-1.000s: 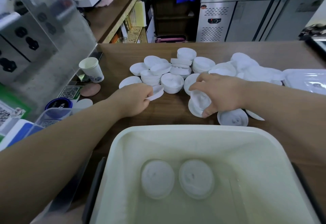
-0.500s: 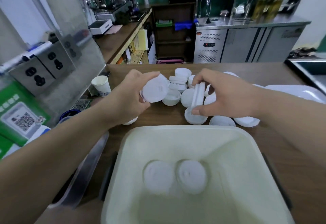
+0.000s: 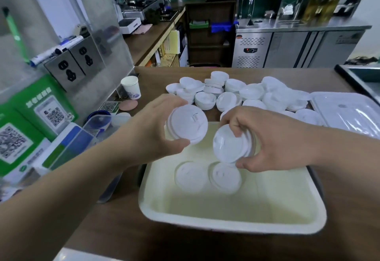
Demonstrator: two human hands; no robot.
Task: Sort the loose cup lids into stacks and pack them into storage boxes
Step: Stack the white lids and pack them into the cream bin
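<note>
My left hand [image 3: 152,129] grips a short stack of white cup lids [image 3: 187,124], held face towards me above the far left corner of the cream storage box [image 3: 232,222]. My right hand [image 3: 271,139] grips another small stack of lids [image 3: 230,144] over the box's far side. Two lid stacks [image 3: 191,175] [image 3: 225,176] lie side by side on the box floor. Many loose and part-stacked white lids [image 3: 236,92] cover the wooden counter behind the box.
A paper cup [image 3: 131,87] stands at the counter's left, by a clear screen with sockets [image 3: 72,67]. A clear plastic box lid [image 3: 347,112] lies at the right. Green QR-code signs [image 3: 41,116] and a small clear container [image 3: 96,121] crowd the left edge.
Both hands lifted their lids off the counter and drew them back over the box. The right hand's stack turned from edge-on to tilted face-down.
</note>
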